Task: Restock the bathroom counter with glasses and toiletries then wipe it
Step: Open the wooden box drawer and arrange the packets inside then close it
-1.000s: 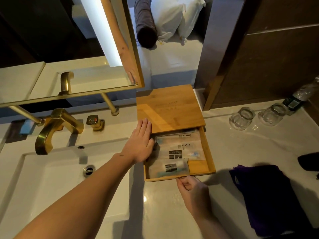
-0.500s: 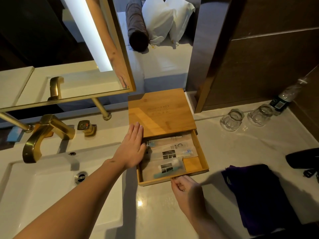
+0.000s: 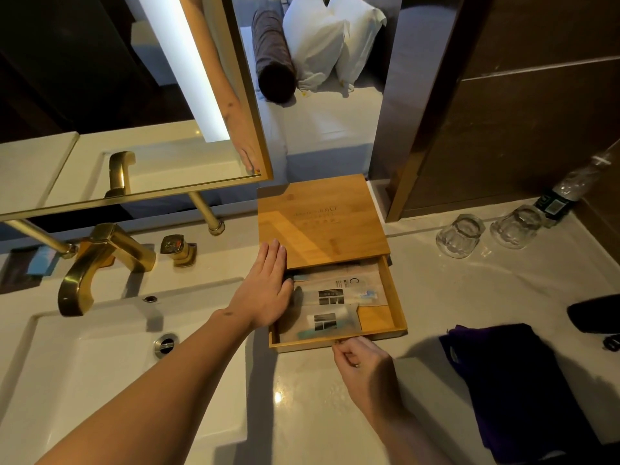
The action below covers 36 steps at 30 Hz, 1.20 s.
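Bamboo box (image 3: 322,223) sits half-open, toiletry packets (image 3: 335,297) showing. Left hand (image 3: 265,290) lies flat against its side; right hand (image 3: 360,362) pinches the drawer's front edge.

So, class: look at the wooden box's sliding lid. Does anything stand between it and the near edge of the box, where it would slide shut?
Nothing blocks the track. The lid covers the far half; toiletry packets lie flat in the box, seemingly below the rim. The left hand rests flat along the left side and the right hand pinches the near wall, outside the lid's path.
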Each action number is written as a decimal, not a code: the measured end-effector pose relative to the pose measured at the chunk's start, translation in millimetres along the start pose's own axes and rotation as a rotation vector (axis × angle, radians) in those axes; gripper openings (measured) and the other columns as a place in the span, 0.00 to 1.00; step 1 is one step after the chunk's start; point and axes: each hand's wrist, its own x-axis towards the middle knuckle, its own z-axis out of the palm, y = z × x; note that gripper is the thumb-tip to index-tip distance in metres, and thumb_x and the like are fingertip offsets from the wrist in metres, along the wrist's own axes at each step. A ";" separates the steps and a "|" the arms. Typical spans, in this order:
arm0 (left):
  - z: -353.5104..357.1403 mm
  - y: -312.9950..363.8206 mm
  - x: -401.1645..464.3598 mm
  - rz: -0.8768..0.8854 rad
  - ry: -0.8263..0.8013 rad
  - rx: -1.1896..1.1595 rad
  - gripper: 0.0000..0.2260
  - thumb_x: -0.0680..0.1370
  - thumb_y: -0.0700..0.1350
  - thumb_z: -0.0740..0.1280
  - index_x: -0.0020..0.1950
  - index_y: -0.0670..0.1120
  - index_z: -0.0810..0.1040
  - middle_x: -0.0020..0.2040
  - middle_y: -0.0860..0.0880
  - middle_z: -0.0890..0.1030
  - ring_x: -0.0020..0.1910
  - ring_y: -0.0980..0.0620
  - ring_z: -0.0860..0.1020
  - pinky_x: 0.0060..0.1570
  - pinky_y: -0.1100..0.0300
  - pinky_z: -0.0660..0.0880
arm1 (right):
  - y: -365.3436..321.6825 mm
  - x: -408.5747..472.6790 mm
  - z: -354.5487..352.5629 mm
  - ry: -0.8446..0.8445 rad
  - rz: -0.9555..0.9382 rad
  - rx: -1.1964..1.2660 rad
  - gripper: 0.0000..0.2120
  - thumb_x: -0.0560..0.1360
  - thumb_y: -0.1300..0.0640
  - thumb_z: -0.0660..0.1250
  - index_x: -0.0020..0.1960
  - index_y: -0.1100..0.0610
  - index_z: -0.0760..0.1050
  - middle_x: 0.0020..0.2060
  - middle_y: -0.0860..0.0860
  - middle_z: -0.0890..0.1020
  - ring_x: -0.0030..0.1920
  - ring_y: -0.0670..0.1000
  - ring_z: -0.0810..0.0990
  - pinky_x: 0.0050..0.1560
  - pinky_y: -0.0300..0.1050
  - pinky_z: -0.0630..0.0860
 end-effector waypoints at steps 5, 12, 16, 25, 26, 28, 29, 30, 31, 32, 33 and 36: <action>2.3 2.5 -1.1 0.017 -0.002 -0.034 0.32 0.84 0.55 0.49 0.82 0.46 0.36 0.81 0.50 0.33 0.77 0.53 0.30 0.74 0.57 0.36 | 8.0 4.1 -6.2 -0.020 0.001 -0.033 0.04 0.72 0.56 0.77 0.43 0.50 0.83 0.38 0.40 0.81 0.38 0.36 0.79 0.37 0.33 0.81; 4.7 7.0 1.5 0.025 0.011 -0.038 0.32 0.85 0.55 0.49 0.82 0.45 0.36 0.77 0.53 0.30 0.77 0.52 0.29 0.74 0.56 0.37 | 11.1 15.8 -10.6 0.000 -0.017 -0.034 0.04 0.75 0.49 0.69 0.44 0.47 0.81 0.38 0.39 0.80 0.40 0.37 0.80 0.38 0.35 0.81; 4.5 7.3 -0.8 0.013 0.008 -0.037 0.32 0.85 0.55 0.49 0.82 0.45 0.36 0.77 0.53 0.30 0.77 0.53 0.29 0.74 0.56 0.36 | 8.9 21.7 -10.3 -0.005 -0.045 -0.031 0.05 0.75 0.49 0.69 0.42 0.47 0.80 0.36 0.39 0.78 0.38 0.37 0.79 0.36 0.36 0.81; 0.6 5.9 -0.5 0.009 0.010 -0.031 0.32 0.85 0.54 0.50 0.82 0.45 0.37 0.76 0.52 0.30 0.77 0.52 0.30 0.74 0.57 0.35 | 9.8 10.4 -1.9 0.000 -0.001 -0.022 0.02 0.73 0.55 0.75 0.43 0.50 0.82 0.39 0.41 0.81 0.39 0.38 0.80 0.36 0.37 0.81; 0.8 5.4 -1.2 0.009 0.011 -0.027 0.32 0.85 0.54 0.50 0.82 0.45 0.37 0.77 0.52 0.30 0.77 0.52 0.30 0.74 0.57 0.35 | 9.7 9.8 -1.8 -0.004 0.001 -0.015 0.02 0.73 0.55 0.74 0.43 0.50 0.82 0.38 0.41 0.81 0.38 0.38 0.80 0.36 0.37 0.81; 2.0 6.0 -1.4 0.014 0.014 -0.030 0.32 0.85 0.54 0.50 0.82 0.45 0.37 0.77 0.52 0.30 0.77 0.52 0.30 0.74 0.57 0.36 | 10.1 8.8 -2.4 -0.006 0.017 -0.018 0.02 0.73 0.54 0.74 0.42 0.49 0.82 0.38 0.40 0.80 0.38 0.38 0.80 0.36 0.37 0.81; 2.4 6.7 -1.1 0.016 0.012 -0.033 0.32 0.85 0.54 0.50 0.82 0.45 0.36 0.77 0.52 0.30 0.77 0.52 0.30 0.74 0.57 0.36 | 10.6 8.8 -2.6 -0.006 0.025 -0.023 0.03 0.73 0.54 0.74 0.43 0.49 0.81 0.38 0.39 0.80 0.38 0.38 0.80 0.36 0.37 0.81; 2.8 7.5 -0.8 0.017 0.008 -0.036 0.32 0.85 0.54 0.50 0.82 0.45 0.36 0.77 0.52 0.30 0.77 0.52 0.30 0.74 0.56 0.36 | 11.4 9.0 -3.0 -0.007 0.030 -0.027 0.03 0.73 0.54 0.74 0.42 0.48 0.81 0.38 0.39 0.80 0.38 0.38 0.79 0.36 0.37 0.81; 3.2 8.0 -0.6 0.016 0.006 -0.039 0.32 0.85 0.54 0.50 0.82 0.45 0.36 0.77 0.52 0.30 0.77 0.52 0.30 0.74 0.56 0.36 | 12.3 9.3 -3.7 -0.008 0.025 -0.029 0.02 0.74 0.53 0.73 0.42 0.48 0.81 0.37 0.39 0.80 0.38 0.38 0.79 0.35 0.37 0.81; 3.6 7.9 -0.8 0.015 0.005 -0.041 0.32 0.85 0.54 0.50 0.82 0.45 0.36 0.77 0.52 0.30 0.77 0.52 0.30 0.75 0.56 0.37 | 12.4 10.2 -4.6 -0.012 0.015 -0.026 0.03 0.74 0.51 0.72 0.42 0.48 0.81 0.37 0.38 0.79 0.38 0.38 0.79 0.35 0.37 0.81; 3.8 7.4 -1.0 0.015 0.006 -0.042 0.32 0.85 0.54 0.50 0.82 0.45 0.36 0.77 0.52 0.30 0.77 0.52 0.30 0.75 0.56 0.37 | 12.2 11.6 -5.2 -0.018 0.007 -0.022 0.04 0.75 0.49 0.70 0.42 0.47 0.80 0.37 0.38 0.79 0.38 0.38 0.79 0.35 0.36 0.80; 3.6 5.8 0.1 0.010 0.002 -0.061 0.33 0.85 0.55 0.51 0.82 0.46 0.36 0.77 0.53 0.30 0.77 0.53 0.29 0.76 0.55 0.38 | 9.6 20.2 -5.3 -0.040 0.037 -0.046 0.05 0.74 0.46 0.68 0.42 0.45 0.79 0.36 0.36 0.77 0.39 0.37 0.79 0.35 0.34 0.80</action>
